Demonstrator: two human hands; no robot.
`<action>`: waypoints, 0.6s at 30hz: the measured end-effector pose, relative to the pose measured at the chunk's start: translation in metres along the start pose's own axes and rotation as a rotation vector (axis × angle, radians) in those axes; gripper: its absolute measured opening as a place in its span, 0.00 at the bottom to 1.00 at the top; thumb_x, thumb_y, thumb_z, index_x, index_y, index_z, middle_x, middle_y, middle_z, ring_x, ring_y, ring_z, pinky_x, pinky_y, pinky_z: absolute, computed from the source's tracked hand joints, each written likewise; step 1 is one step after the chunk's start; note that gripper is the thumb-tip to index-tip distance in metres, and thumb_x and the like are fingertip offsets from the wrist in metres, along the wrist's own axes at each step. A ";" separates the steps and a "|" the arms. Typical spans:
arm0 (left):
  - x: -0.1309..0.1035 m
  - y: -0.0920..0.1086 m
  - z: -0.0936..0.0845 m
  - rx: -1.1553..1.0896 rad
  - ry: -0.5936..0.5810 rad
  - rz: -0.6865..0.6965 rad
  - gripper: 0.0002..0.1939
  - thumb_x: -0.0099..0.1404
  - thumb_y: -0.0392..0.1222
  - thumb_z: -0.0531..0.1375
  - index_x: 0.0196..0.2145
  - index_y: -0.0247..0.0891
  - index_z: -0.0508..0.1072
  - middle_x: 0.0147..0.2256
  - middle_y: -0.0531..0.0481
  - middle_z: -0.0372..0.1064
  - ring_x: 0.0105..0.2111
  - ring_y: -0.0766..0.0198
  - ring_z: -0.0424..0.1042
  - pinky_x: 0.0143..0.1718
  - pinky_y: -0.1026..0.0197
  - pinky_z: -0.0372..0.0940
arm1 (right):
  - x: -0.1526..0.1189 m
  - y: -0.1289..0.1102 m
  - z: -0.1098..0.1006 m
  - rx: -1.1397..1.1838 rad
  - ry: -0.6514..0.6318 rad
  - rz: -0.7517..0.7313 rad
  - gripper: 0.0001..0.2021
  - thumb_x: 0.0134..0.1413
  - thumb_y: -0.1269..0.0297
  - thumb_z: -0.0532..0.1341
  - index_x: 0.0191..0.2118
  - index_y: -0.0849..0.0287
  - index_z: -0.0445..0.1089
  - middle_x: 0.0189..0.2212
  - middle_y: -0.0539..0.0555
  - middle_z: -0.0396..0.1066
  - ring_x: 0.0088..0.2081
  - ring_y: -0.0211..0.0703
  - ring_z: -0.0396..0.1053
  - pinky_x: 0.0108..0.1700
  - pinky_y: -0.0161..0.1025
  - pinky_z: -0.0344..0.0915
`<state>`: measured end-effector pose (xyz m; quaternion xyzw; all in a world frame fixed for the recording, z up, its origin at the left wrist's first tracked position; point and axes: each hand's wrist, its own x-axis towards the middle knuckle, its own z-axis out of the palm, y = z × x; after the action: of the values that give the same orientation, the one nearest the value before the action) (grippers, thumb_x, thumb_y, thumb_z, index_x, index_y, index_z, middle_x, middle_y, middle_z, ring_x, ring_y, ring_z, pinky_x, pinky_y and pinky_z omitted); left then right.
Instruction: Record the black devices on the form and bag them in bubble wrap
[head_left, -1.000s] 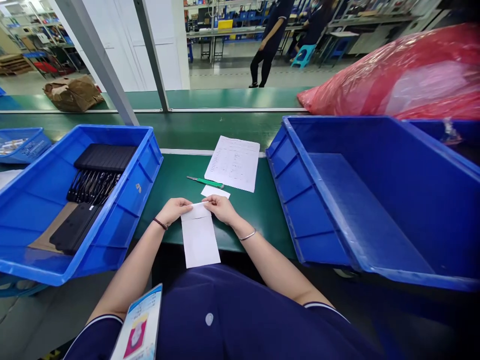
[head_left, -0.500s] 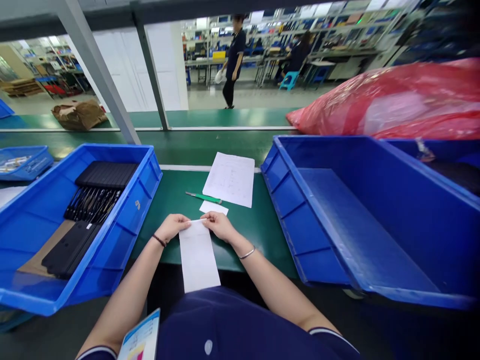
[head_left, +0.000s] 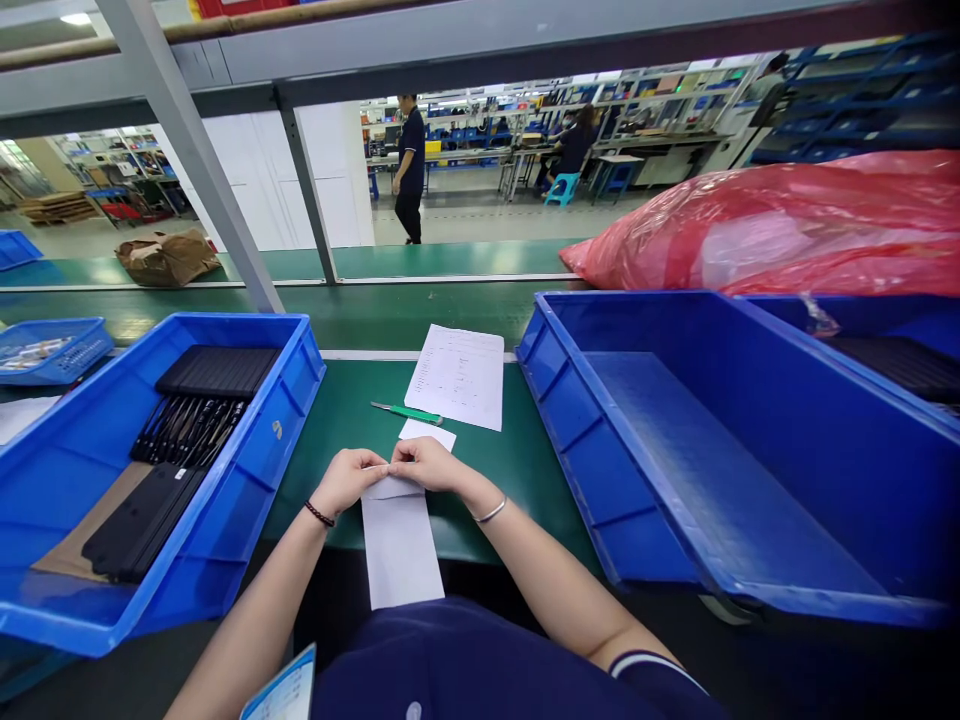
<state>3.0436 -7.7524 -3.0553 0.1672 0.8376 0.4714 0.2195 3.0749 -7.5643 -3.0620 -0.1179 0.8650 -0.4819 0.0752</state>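
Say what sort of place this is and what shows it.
Probably a factory workshop, perhaps for assembly or packing: there is a green workbench, a blue bin holding black items, and blue shelving in the background.

The hands point(head_left: 347, 481) are covering part of the upper edge of the white paper point(head_left: 403, 555). The printed sheet point(head_left: 459, 375) is showing writing too small to read. The view's bottom edge is cutting off the badge point(head_left: 282, 692), while the red bag point(head_left: 787, 228) is running out past the right edge.
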 end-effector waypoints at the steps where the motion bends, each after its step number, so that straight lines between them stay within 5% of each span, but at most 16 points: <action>1: -0.001 -0.001 -0.001 -0.014 -0.011 0.001 0.18 0.51 0.53 0.62 0.30 0.34 0.77 0.29 0.47 0.75 0.29 0.62 0.68 0.30 0.63 0.59 | 0.000 0.000 0.000 0.014 0.002 0.015 0.09 0.50 0.61 0.64 0.26 0.63 0.70 0.23 0.49 0.68 0.27 0.33 0.62 0.29 0.30 0.54; 9: -0.009 -0.003 -0.012 -0.110 -0.003 -0.001 0.15 0.50 0.50 0.63 0.27 0.34 0.75 0.27 0.49 0.73 0.27 0.65 0.66 0.29 0.64 0.59 | -0.014 0.000 -0.013 0.113 0.061 0.194 0.17 0.40 0.56 0.68 0.18 0.62 0.63 0.16 0.46 0.60 0.21 0.30 0.55 0.24 0.31 0.49; 14: -0.007 -0.010 -0.015 -0.087 0.115 -0.029 0.16 0.45 0.51 0.67 0.20 0.35 0.70 0.21 0.53 0.67 0.23 0.68 0.62 0.26 0.65 0.55 | -0.024 0.013 -0.014 0.321 -0.001 0.193 0.13 0.40 0.56 0.66 0.22 0.62 0.70 0.20 0.49 0.68 0.24 0.33 0.61 0.29 0.32 0.57; 18: -0.001 -0.017 -0.018 -0.101 0.057 -0.003 0.16 0.49 0.53 0.63 0.24 0.36 0.72 0.24 0.51 0.69 0.26 0.66 0.65 0.30 0.64 0.59 | -0.028 0.021 -0.013 0.348 -0.004 0.199 0.12 0.42 0.57 0.66 0.24 0.62 0.71 0.20 0.49 0.69 0.24 0.34 0.62 0.29 0.33 0.58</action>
<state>3.0342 -7.7741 -3.0616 0.1410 0.8189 0.5175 0.2044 3.0961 -7.5355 -3.0726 -0.0179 0.7758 -0.6143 0.1434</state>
